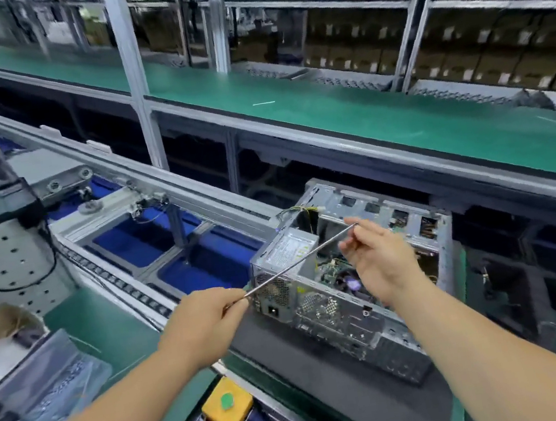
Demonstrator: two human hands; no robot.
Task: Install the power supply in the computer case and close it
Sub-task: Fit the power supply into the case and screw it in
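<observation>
A: Power supply sits at the near left corner of the computer case, its grille and socket facing us, label side up. It looks seated in its bay, though we cannot tell whether it is screwed down

B: And the case? We note it lies open on the dark mat by the conveyor, side panel off, board and cables exposed. No cover in view that we can identify

A: Agreed. Hands: our left hand is curled around the near end of a thin metal rod; our right hand pinches the far end between thumb and fingertips. The rod hangs above the power supply, slanting up to the right, touching nothing else that we can see

B: Why held at both ends? Our guess: a long, springy piece is easier to steer that way, so each tip can be dropped into its seat across the case. Possibly a brace or retaining bar over the power supply; we cannot confirm

A: Judgement: install mostly done, closing not yet begun. Risk: a rod tip snagging the yellow and black cables behind the power supply

B: Yellow button box sits at the bench edge, below our left forearm
</observation>
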